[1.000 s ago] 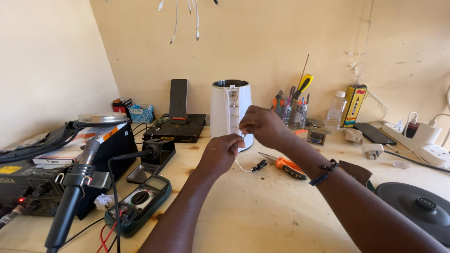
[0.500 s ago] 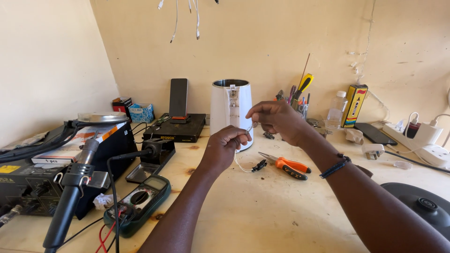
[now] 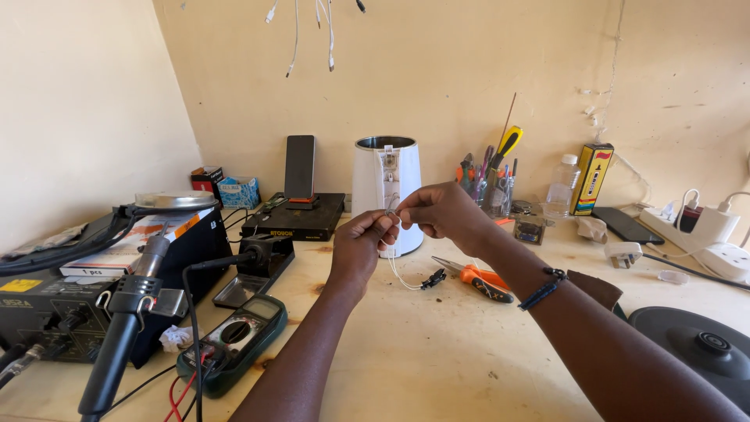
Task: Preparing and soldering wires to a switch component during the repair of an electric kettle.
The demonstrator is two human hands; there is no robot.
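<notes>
My left hand (image 3: 362, 248) and my right hand (image 3: 442, 211) meet above the wooden bench, both pinching the upper end of a thin white wire (image 3: 396, 270). The wire hangs down in a loop to a small black part (image 3: 432, 278) that rests on the bench. Just behind my hands stands a white electric kettle (image 3: 386, 192) without its lid. Orange-handled pliers (image 3: 473, 277) lie on the bench under my right wrist, which wears a dark bracelet.
A green multimeter (image 3: 233, 339) with red and black leads and a hot-air tool (image 3: 125, 313) sit at the front left beside a black rework station (image 3: 55, 289). A cup of tools (image 3: 494, 187), a plastic bottle (image 3: 561, 187), a white power strip (image 3: 703, 231) and the black kettle base (image 3: 697, 344) stand to the right.
My right hand has dropped and come back toward my left hand, so both now pinch the wire close together. The left hand has barely moved.
</notes>
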